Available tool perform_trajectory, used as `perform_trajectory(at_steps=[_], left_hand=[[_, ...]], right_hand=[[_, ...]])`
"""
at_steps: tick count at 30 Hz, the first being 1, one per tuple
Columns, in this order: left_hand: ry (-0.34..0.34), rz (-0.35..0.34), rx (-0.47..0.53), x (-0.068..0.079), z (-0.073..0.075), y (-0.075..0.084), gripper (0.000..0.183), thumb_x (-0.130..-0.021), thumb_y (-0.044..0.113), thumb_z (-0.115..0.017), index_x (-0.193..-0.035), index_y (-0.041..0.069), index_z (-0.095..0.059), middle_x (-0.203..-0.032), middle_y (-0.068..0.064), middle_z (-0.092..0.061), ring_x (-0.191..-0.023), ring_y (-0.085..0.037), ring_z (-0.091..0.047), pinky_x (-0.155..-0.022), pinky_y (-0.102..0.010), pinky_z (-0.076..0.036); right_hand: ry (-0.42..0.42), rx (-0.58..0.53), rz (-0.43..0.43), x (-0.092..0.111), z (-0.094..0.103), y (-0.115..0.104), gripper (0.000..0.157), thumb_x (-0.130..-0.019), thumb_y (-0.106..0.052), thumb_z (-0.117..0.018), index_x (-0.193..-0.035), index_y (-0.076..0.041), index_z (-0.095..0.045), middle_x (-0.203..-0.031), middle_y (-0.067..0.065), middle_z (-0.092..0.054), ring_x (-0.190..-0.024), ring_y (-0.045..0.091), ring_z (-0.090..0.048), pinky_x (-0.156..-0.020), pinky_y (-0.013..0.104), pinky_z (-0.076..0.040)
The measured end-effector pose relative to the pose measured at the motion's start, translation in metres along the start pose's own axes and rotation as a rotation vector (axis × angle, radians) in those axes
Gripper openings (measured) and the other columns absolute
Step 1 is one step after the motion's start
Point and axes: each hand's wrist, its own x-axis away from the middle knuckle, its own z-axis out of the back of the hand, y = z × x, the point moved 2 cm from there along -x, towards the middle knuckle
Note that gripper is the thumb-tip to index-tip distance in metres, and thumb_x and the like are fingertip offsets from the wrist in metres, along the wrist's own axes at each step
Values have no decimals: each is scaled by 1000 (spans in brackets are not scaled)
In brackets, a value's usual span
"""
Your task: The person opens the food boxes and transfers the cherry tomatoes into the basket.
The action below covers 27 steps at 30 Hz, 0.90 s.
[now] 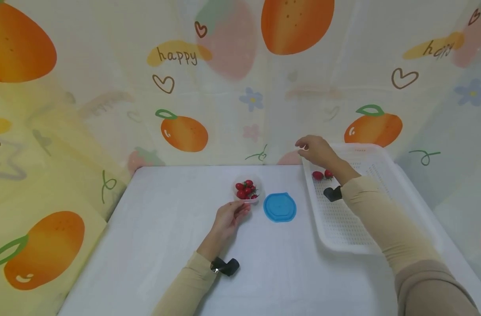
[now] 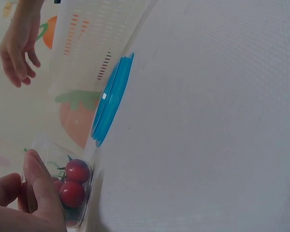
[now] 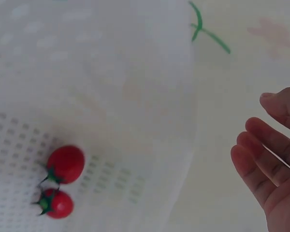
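Observation:
A small clear container [image 1: 260,186] of cherry tomatoes [image 1: 246,189] stands on the table. At its near side, my left hand [image 1: 226,219] holds the edge between thumb and fingers. The left wrist view shows tomatoes [image 2: 72,194] through the container's clear wall. My right hand [image 1: 317,151] hangs over the far left rim of a white perforated basket [image 1: 323,239]. Its fingers [image 3: 249,162] are loosely bent and hold nothing. Two cherry tomatoes [image 3: 66,164] lie in the basket, below and apart from that hand.
A round blue lid [image 1: 280,207] lies flat between the container and the basket. The white table [image 1: 145,245] meets a fruit-printed cloth wall [image 1: 224,96] at the back. More of this cloth hangs at the left and right sides.

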Motion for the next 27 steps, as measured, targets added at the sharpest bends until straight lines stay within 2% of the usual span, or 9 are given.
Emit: perform_trajectory(at_steps=[12,22,27], left_hand=[[14,1,2,1,2,-1,29,-97,17,-59,-120,0,-58,-97,-5,-73,-89,-13,-71,-79,-19,-59],[15,19,3,1,0,-1,29,-97,19,-60,-120,2,-59,-99,-6,-74,-95,-16,-71,-81,-20,-58],[15,13,6,0,-1,0,29,-98,19,-59,-120,1,-59,-98,-6,-73,-93,-15,-71,-80,-20,-59]], right_hand=[[-139,110,195,-10,-42,-66,34,-95,-15,-60,-127,-3,-61,-122,17,-64,-113,31,-59,-98,43,-53],[-236,206,272,-16,-84,-90,34,-94,-17,-63,-126,-6,-63,-129,14,-64,-122,29,-58,-104,41,-50],[-286,247,271,-17,-101,-98,34,-94,-16,-64,-126,-7,-64,-129,12,-63,-123,28,-58,-106,39,-49]])
